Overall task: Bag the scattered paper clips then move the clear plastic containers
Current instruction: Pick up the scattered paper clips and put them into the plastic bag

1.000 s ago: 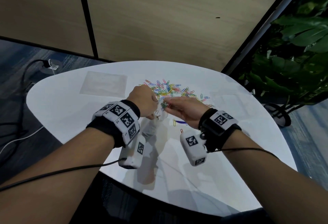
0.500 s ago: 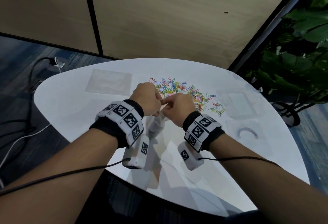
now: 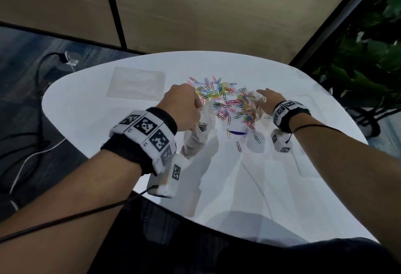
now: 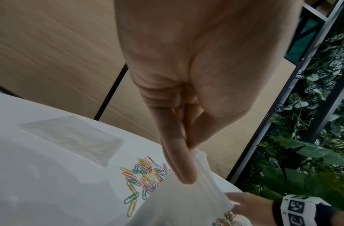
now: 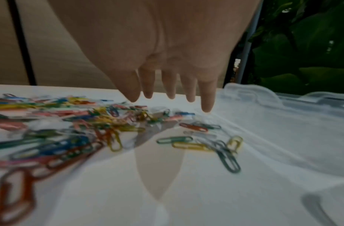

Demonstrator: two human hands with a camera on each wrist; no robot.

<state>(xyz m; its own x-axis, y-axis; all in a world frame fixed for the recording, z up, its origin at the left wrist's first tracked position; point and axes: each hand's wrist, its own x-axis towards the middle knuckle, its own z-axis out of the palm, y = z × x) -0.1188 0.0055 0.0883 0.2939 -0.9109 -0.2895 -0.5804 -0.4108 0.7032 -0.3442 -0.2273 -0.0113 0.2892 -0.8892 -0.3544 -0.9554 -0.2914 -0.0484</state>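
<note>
My left hand pinches the rim of a clear plastic bag between thumb and forefinger; the bag hangs down to the white table and holds a few clips. Colourful paper clips lie scattered in a pile beyond it. My right hand hovers open, fingers straight and spread, over the right end of the clip pile, holding nothing. Clear plastic containers stand just right of that hand, faint in the head view.
A flat clear bag lies at the table's far left. A few stray clips and a blue strip lie nearer me. The white table ends at a wood-panelled wall; plants stand to the right, cables on the floor left.
My right hand left the bag's mouth, moved right and forward, and opened over the clip pile. The left hand kept its pinch on the bag.
</note>
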